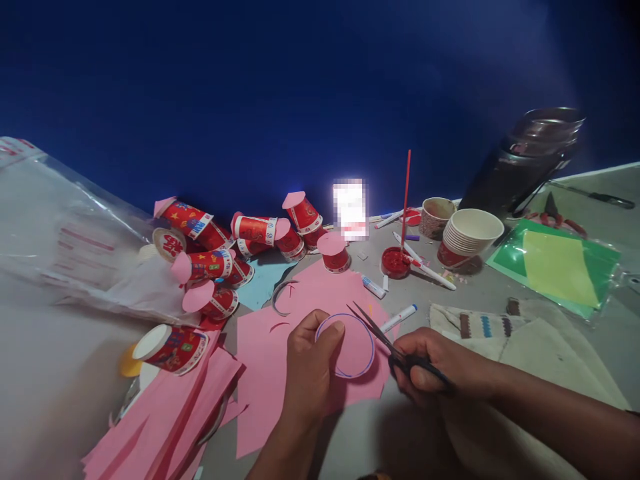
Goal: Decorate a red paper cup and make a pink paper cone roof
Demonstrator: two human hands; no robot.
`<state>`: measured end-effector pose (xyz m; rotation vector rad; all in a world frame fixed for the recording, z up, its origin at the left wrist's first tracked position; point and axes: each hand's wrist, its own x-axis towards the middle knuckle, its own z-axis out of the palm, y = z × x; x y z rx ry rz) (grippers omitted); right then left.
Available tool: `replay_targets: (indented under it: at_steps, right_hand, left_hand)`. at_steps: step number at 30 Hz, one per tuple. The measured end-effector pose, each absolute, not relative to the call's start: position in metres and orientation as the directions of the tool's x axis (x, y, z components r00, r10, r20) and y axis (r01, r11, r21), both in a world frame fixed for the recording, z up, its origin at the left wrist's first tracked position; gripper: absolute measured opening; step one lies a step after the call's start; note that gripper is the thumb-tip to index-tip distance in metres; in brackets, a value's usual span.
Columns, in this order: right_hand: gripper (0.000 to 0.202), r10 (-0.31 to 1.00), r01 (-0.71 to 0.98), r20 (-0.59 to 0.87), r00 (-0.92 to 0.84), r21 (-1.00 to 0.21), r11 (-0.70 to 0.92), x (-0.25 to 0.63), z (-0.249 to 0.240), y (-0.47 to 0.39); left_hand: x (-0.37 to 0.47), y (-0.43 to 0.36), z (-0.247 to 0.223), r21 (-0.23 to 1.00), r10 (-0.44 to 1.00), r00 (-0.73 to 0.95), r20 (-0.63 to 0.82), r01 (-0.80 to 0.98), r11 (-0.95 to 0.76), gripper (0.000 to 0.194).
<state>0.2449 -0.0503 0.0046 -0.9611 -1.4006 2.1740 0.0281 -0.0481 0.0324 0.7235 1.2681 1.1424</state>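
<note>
Fingers, left hand (313,350): thumb and fingers clamped on the pink paper circle (354,347), thumb lying across its left part.
Fingers, right hand (433,363): curled through and around the dark handles of the scissors (381,335), whose blades stand slightly apart.
Back row: red paper cups (215,265), most lying on their sides, many with a pink disc on one end; one stands upright wearing its pink disc (333,244).
Right of that: red paint pot (395,265) with a red stick (406,200) upright in it, a nested cup stack (453,243), a dark cylinder (500,170), green and yellow sheets in a clear sleeve (516,250).
Near the right arm: off-white cloth (537,333), partly covered by the forearm.
Left edge: clear plastic bag (95,230), folded pink paper (170,413).
In the way: a blue-capped marker (399,319) just beyond the scissors.
Circle's place: above the pink sheet (267,407), between both hands.
Circle's look: flat, ringed in blue close to its edge.
</note>
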Motion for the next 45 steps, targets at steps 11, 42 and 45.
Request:
replay_targets:
  at_steps: [11, 42, 45]
  right_hand:
    - [0.069, 0.617, 0.027, -0.355, -0.703, -0.879, -0.476, 0.247, -0.008, -0.051]
    - [0.051, 0.730, -0.029, -0.401, -0.553, -0.866, -0.498, 0.246, 0.008, -0.041]
    - [0.052, 0.727, -0.028, -0.411, -0.550, -0.861, -0.508, 0.246, 0.004, -0.041]
  left_hand:
    - [0.030, -0.050, 0.039, 0.950, 0.943, -0.120, -0.312, -0.071, 0.305, 0.030]
    - [0.038, -0.040, 0.029, 0.834, 0.858, 0.017, -0.514, -0.222, 0.504, 0.032]
    - [0.035, -0.043, 0.029, 0.904, 0.907, -0.098, -0.410, -0.173, 0.390, 0.031]
